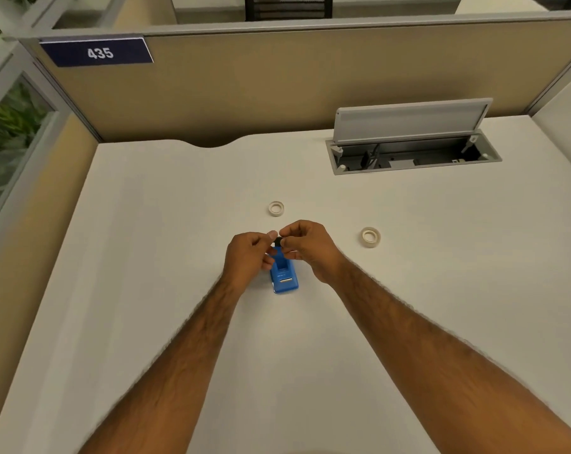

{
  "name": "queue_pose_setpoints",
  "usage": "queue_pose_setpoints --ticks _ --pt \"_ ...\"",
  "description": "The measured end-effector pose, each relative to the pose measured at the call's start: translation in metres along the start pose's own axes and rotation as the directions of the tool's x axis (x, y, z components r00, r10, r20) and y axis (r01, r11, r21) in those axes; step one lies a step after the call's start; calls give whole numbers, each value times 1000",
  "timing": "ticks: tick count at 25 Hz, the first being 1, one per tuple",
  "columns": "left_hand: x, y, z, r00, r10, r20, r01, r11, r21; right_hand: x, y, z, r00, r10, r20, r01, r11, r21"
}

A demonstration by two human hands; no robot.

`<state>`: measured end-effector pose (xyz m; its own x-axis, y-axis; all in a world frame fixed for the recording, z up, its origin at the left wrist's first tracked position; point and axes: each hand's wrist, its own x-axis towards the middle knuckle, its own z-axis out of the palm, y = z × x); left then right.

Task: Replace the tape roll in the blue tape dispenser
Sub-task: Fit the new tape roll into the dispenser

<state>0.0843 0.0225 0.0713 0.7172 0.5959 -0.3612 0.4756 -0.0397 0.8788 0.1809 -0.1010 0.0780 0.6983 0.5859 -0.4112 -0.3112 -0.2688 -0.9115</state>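
The blue tape dispenser [284, 276] lies on the white desk [179, 257], its cutter end toward me and its roll bay showing no tape. My left hand [248, 257] and my right hand [307, 249] meet above its far end, fingertips pinched from both sides on a small black part [278, 241], likely the spool core. The hands cover the dispenser's far end. One tape roll [276, 209] lies flat just beyond my hands. A second tape roll [370, 236] lies flat to the right of my right hand.
An open cable hatch [412, 152] with its grey lid raised is sunk into the desk at the back right. Tan cubicle partitions [277, 86] wall the desk at the back and left, with a sign reading 435.
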Motion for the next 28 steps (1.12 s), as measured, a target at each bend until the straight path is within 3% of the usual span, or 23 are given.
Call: queue_pose_setpoints --ticks 10,13,15,16,18,20,21,24,28 --pt "-1 2 -2 991 -95 99 116 964 -238 1 -4 -5 999 -49 2 49 992 -116" --pt "1 -2 -4 990 -101 98 126 947 -295 7 -5 -21 964 -133 -229 83 973 -215" --pt "3 -5 -6 992 -96 83 116 952 -283 10 -6 -46 883 -226 -410 61 924 -378" --pt "3 -7 -8 993 -94 78 112 955 -275 12 -4 -62 845 -287 -451 18 858 -513" --pt "4 -8 -12 993 -94 68 110 955 -274 12 3 -91 835 -380 -398 -117 584 -803" --pt "5 -9 -15 994 -97 58 109 955 -276 12 14 -110 875 -351 -333 -225 313 -923" --pt "5 -10 -15 994 -97 55 108 955 -277 11 18 -117 892 -309 -331 -254 265 -930" --pt "5 -9 -15 994 -94 47 104 955 -278 12 30 -128 923 -194 -331 -263 309 -914" --pt "4 -6 -17 996 -83 46 92 958 -270 10 35 -124 912 -233 -337 -226 400 -888"
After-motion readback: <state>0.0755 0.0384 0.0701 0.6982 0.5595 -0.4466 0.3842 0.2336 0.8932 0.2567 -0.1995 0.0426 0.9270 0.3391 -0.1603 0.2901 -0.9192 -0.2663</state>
